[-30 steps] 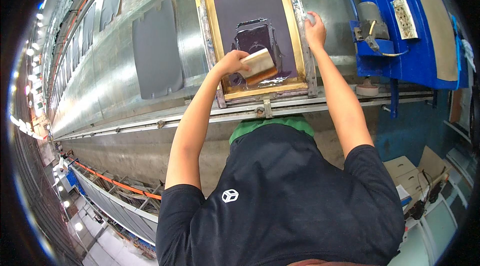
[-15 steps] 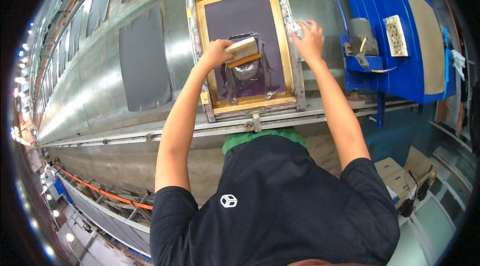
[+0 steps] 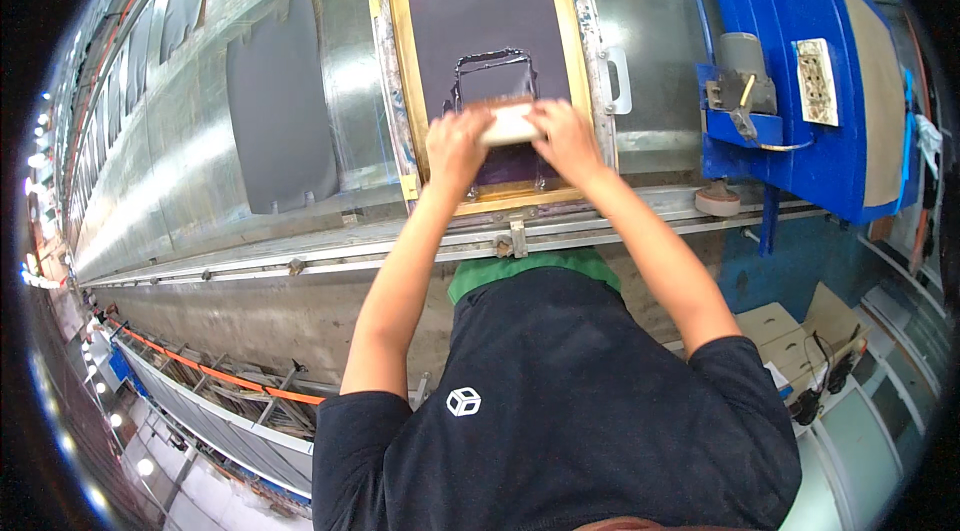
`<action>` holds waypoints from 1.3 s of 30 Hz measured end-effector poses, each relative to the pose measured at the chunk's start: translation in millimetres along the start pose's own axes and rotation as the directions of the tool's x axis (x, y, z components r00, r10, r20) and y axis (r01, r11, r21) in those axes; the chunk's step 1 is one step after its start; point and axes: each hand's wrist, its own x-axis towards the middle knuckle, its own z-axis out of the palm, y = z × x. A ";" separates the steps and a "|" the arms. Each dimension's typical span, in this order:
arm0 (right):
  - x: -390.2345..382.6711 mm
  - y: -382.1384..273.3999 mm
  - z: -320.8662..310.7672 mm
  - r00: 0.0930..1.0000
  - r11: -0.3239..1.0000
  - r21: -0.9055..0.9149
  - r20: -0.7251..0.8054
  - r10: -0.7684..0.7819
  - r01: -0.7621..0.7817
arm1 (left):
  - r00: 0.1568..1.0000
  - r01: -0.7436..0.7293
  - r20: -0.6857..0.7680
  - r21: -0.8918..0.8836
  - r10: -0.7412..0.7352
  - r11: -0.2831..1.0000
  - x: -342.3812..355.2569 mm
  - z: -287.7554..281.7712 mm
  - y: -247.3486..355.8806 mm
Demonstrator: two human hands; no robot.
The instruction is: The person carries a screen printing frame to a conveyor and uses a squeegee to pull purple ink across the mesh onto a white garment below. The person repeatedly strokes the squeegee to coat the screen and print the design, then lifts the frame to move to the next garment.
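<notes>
A squeegee (image 3: 511, 125) with a pale wooden handle lies crosswise over the lower half of a screen printing frame (image 3: 586, 41). My left hand (image 3: 460, 145) is closed round its left end and my right hand (image 3: 565, 139) grips its right end. Beneath and beyond it stretches the dark purple mesh (image 3: 480, 11), bordered in yellow. Dark wet ink (image 3: 495, 55) outlines a squarish patch on the mesh just past the squeegee. The squeegee's blade edge is mostly hidden. A white handle (image 3: 619, 81) sticks out from the frame's right side.
The frame lies on a long metal table (image 3: 345, 81) with a rail (image 3: 380, 256) along its near edge. Dark grey sheets (image 3: 280, 111) lie in a row to the left. On the right stands a blue machine (image 3: 850, 81) with a motor (image 3: 740, 56).
My right hand has left the frame's right-side handle and taken hold of the squeegee. The squeegee has turned level, now in both hands and a little closer to me.
</notes>
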 end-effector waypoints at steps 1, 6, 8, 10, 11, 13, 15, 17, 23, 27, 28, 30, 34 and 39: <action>-18.6 -9.4 0.1 1.000 1.000 0.000 0.009 -0.004 0.004 | 1.000 -0.017 -0.004 0.006 0.017 1.000 -21.5 3.5 1.0; -26.1 -22.6 -13.8 0.999 1.000 0.019 0.027 -0.021 0.021 | 0.991 -0.127 -0.042 -0.062 0.124 0.990 -30.9 -13.6 0.4; 8.6 -13.2 -23.0 0.998 0.994 -0.091 -0.024 -0.055 0.052 | 0.993 -0.096 -0.068 -0.050 0.092 0.994 5.9 -17.8 -5.4; 58.1 -1.6 -31.4 0.997 0.996 -0.055 -0.037 -0.067 0.065 | 0.992 -0.057 -0.111 -0.044 0.052 0.997 48.0 -15.9 -21.7; 76.5 6.6 -32.1 0.997 0.996 -0.069 -0.043 -0.066 0.063 | 0.997 -0.013 -0.071 -0.027 0.011 1.000 66.6 -18.6 -25.3; 100.4 18.4 -32.1 0.997 0.999 -0.018 -0.068 -0.042 0.041 | 0.992 -0.060 -0.112 -0.085 0.050 0.995 92.9 -18.9 -31.7; 89.8 23.7 -23.0 0.997 0.999 0.001 -0.061 -0.045 0.045 | 0.999 -0.028 -0.047 -0.041 0.026 0.999 86.3 -13.8 -30.2; 65.6 18.0 -15.7 0.998 0.999 0.016 -0.043 -0.044 0.045 | 0.999 -0.035 -0.035 -0.007 0.035 0.999 61.9 -5.4 -28.9; -46.2 -16.1 -0.3 0.999 0.998 0.061 0.046 0.009 -0.012 | 0.999 -0.045 0.029 -0.006 0.045 0.999 -45.5 -1.6 4.1; -39.9 -4.7 -26.0 0.993 0.956 0.285 0.117 0.031 -0.063 | 0.999 -0.009 0.042 -0.121 0.015 0.993 -39.1 -21.3 7.8; -27.0 21.8 -28.8 0.981 0.867 0.463 0.144 0.132 -0.184 | 1.000 0.013 0.026 -0.129 -0.010 0.992 -21.3 -26.0 1.8; 2.9 68.5 -39.8 0.883 0.834 0.460 -0.190 0.429 -0.306 | 0.995 0.098 -0.006 -0.113 -0.099 0.989 11.0 -23.1 -15.0; 34.0 139.6 -16.1 0.740 0.830 0.403 -0.403 0.539 -0.385 | 0.991 0.134 0.054 -0.208 -0.125 0.969 74.8 -21.9 -24.8; 55.6 129.3 -16.6 0.712 0.751 0.502 -0.324 0.623 -0.429 | 0.998 0.012 -0.053 -0.179 -0.022 0.984 24.3 -3.8 -17.7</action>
